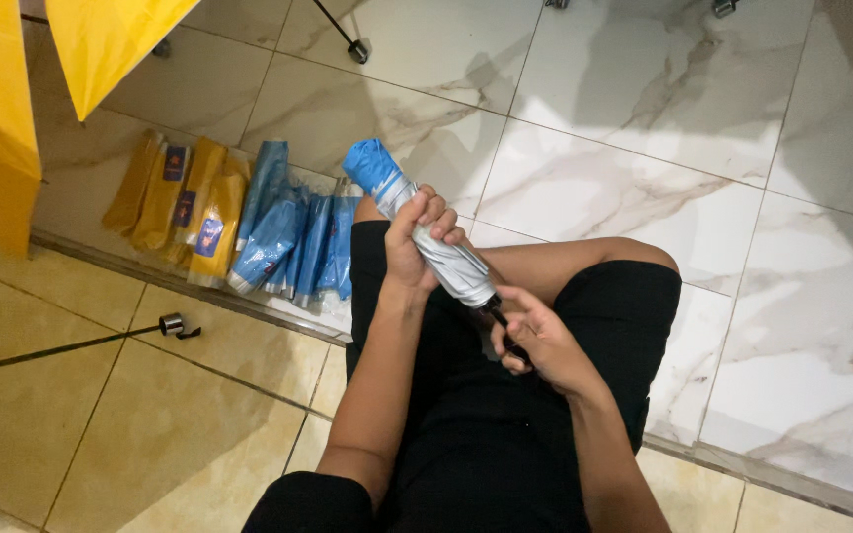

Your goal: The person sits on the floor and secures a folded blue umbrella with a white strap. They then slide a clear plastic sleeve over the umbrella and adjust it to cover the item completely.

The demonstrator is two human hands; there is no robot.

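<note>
A: Where's the umbrella (425, 229)?

B: Over the lap, slanted: blue end far and left, dark handle near and right. The silver canopy is rolled tight, and a blue sleeve covers only the far tip.

A: And the hands?

B: The left hand (417, 247) is clenched round the middle of the canopy, fingers wrapped over the top. The right hand (537, 338) is closed on the handle (499, 318), just beside the canopy's end.

A: How would you do this bit well?

B: I'd judge it best to keep the left grip firm so the folds don't spring loose, keep the handle in line with the roll, and twist only one way.

A: What's around?

B: On the floor (624, 188) to the left lie sleeved umbrellas, yellow ones (182, 207) beside blue ones (293, 237). An open yellow canopy (12, 89) fills the far left corner.
</note>
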